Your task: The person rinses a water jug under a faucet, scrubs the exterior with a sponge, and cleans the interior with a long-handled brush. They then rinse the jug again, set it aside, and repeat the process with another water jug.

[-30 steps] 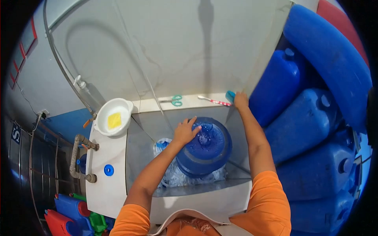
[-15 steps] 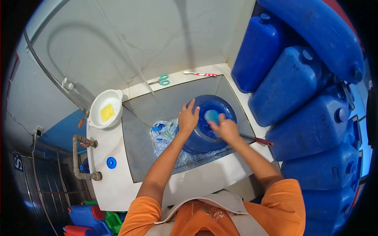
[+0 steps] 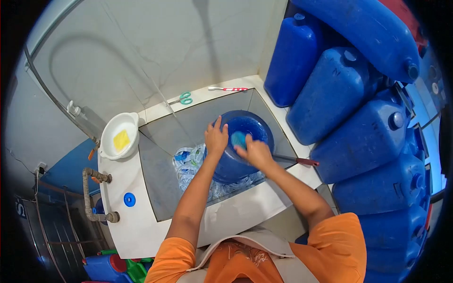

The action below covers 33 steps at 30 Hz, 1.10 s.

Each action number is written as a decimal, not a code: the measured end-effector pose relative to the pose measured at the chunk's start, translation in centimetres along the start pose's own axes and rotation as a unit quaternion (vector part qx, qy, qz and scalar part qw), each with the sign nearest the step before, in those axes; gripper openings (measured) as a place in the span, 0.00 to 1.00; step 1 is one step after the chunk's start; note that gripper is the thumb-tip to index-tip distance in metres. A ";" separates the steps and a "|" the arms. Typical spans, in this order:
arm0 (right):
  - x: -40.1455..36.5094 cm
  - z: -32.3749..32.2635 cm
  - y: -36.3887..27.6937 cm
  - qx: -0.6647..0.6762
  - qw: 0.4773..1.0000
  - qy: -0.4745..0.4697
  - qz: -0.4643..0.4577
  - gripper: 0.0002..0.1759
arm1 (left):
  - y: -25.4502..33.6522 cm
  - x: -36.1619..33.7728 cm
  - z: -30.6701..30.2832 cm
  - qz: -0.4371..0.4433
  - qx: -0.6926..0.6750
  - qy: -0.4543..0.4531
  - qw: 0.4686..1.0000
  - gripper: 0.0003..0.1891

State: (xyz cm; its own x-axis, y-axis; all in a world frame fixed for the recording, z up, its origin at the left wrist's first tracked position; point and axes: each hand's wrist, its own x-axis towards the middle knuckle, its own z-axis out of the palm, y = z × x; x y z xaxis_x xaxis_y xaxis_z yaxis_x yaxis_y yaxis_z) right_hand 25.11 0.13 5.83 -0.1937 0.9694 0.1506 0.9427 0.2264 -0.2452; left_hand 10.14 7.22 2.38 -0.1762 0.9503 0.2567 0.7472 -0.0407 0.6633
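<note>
A round blue container (image 3: pixel 227 169) lies in the grey sink (image 3: pixel 163 198) with its opening facing up toward me. My left hand (image 3: pixel 216 140) rests on its left side, fingers spread. At the opening, my right hand (image 3: pixel 256 153) is closed on a light-blue brush (image 3: pixel 239 139), whose bristles touch the inner rim area. Clear plastic pieces with blue labels (image 3: pixel 185 165) fill the sink bottom beside and below the container. Right of the container, a tool with a dark red handle (image 3: pixel 307 162) lies across the sink edge.
Large blue jerrycans (image 3: pixel 330 94) are stacked on the right. On the left ledge are a white basin (image 3: pixel 107 141) with a yellow sponge (image 3: pixel 121 140) and a blue ring (image 3: pixel 129 199). Green scissors (image 3: pixel 185 98) and a red-white toothbrush (image 3: pixel 228 88) lie on the back ledge. Pipes (image 3: pixel 87 188) stand left.
The whole view has shifted slightly. My right hand and the brush have moved a little at the container's opening; my left hand stays on its side.
</note>
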 end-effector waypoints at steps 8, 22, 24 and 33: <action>5.4 1.5 3.5 0.034 0.991 0.081 0.105 0.31 | -0.3 -0.8 0.4 0.040 0.009 -0.006 0.999 0.24; 4.5 1.1 0.1 0.050 0.998 0.033 -0.030 0.34 | -4.1 -1.8 -2.1 0.057 -0.058 -0.017 0.997 0.26; 5.6 -0.3 2.6 0.039 0.998 -0.027 -0.041 0.34 | -5.3 -3.3 -3.4 0.060 -0.070 -0.017 0.996 0.26; 26.1 4.6 -3.9 -0.005 0.973 0.007 -0.232 0.33 | -6.8 -7.0 -6.3 -0.019 -0.009 0.038 0.999 0.26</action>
State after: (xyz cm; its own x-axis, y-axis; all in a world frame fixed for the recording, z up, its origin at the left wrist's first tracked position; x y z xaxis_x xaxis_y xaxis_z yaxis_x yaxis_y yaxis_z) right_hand 15.11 25.01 6.33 -0.5951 0.7616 0.2565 0.7574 0.6382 -0.1377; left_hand 2.28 -1.12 0.53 -0.2528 0.9248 0.2842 0.7282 -0.0115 0.6852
